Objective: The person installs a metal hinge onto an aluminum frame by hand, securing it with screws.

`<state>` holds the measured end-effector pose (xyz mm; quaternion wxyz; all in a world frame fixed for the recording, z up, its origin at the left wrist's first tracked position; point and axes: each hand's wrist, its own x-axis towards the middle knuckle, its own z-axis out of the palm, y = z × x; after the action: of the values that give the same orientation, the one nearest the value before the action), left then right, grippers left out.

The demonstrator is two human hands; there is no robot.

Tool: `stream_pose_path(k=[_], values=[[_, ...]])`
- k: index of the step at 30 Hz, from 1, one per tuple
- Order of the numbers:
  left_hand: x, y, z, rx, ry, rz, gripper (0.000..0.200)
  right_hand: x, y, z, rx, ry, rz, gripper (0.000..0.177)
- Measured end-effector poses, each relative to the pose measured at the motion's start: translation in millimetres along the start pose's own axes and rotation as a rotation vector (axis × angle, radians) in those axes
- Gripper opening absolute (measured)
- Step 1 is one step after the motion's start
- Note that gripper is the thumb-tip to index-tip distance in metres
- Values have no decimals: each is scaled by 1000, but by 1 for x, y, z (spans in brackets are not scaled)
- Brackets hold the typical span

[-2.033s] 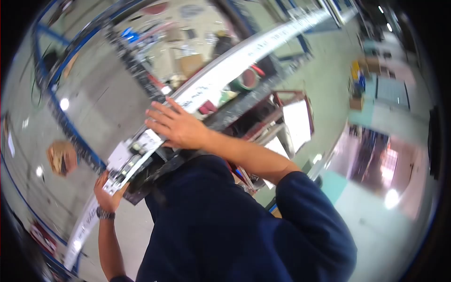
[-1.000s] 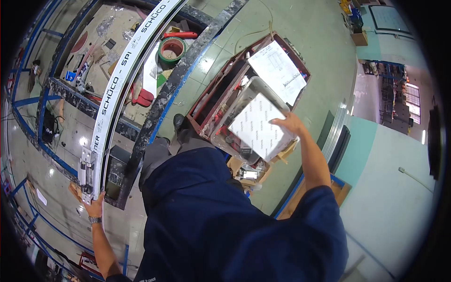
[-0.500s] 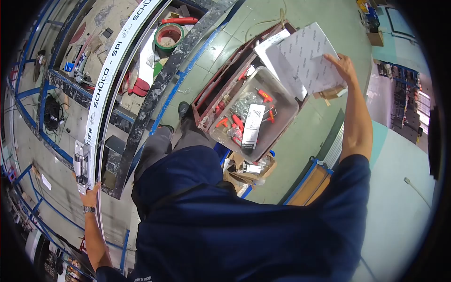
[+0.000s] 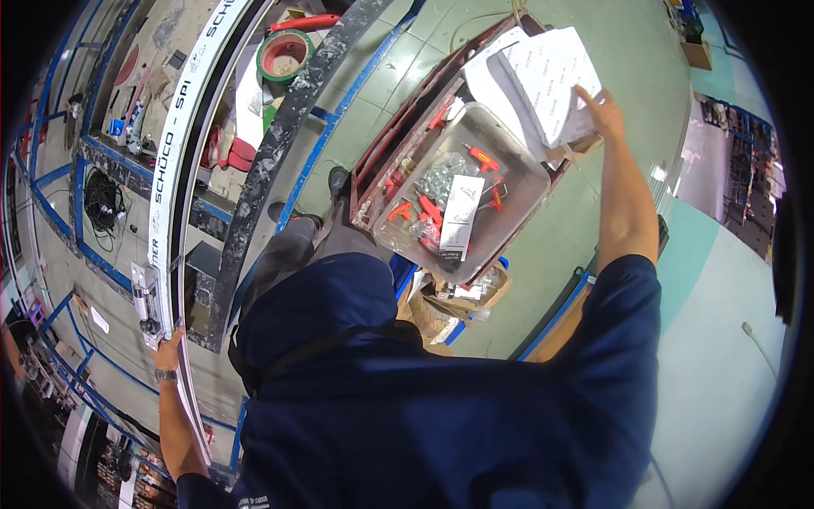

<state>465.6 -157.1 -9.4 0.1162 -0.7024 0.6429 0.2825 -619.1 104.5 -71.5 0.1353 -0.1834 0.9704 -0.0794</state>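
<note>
My left hand (image 4: 168, 349) is closed round the lower part of a long pale profile (image 4: 175, 153) lettered "SCHÜCO", just below a metal hinge (image 4: 146, 301) on its side. At the upper right, my right hand (image 4: 600, 114) is at the right edge of a white printed sheet (image 4: 551, 76), one finger stretched across its top. The sheet bends over other white papers (image 4: 496, 81) on the red toolbox. Below them, a grey plastic tray (image 4: 509, 225) holds red-handled tools (image 4: 482, 157), clear plastic bags (image 4: 443, 176) and a white printed box (image 4: 462, 212).
A blue-and-black metal frame (image 4: 284, 127) runs beside the profile. On the bench lie a green tape roll (image 4: 285, 56) and red gloves (image 4: 236, 155). Under the tray are cardboard boxes (image 4: 441, 310). A coil of black cable (image 4: 102, 202) hangs at left.
My right hand has moved left and slightly up with the printed sheet, which now looks more bent and lies nearer the other papers. My left hand stays on the profile.
</note>
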Motion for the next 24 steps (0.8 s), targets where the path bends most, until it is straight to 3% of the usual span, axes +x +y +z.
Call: stream_pose_path(k=[2,6,8,9,10,11,12,13,17,20,24], values=[[1,-3,0,1,-1,9,80,-1,15,33,-159,131,-20,114],[5,-14,4,-21,47,20,79,-62,-22,39,69,468,-280,84],[-3,6,0,-43,-6,-16,79,-126,-56,48,99,526,-536,58],[-13,28,2,-127,104,59,60,-173,-77,64,269,368,-404,42],[-15,33,2,-99,103,44,59,-209,-83,89,274,247,-536,28],[-15,36,1,-69,101,32,58,-235,-78,114,339,26,-800,24],[-15,36,1,-66,103,34,57,-265,-86,126,-22,-17,-946,26],[-15,36,2,-62,105,36,56,-290,-90,137,-45,-63,-973,24],[-10,24,5,-15,127,62,55,-330,-66,143,-222,-129,-835,21],[-10,28,4,-13,92,48,56,-331,-55,144,-248,-97,-822,22],[-7,19,4,-119,50,20,59,-312,-62,168,-180,-57,-629,19]])
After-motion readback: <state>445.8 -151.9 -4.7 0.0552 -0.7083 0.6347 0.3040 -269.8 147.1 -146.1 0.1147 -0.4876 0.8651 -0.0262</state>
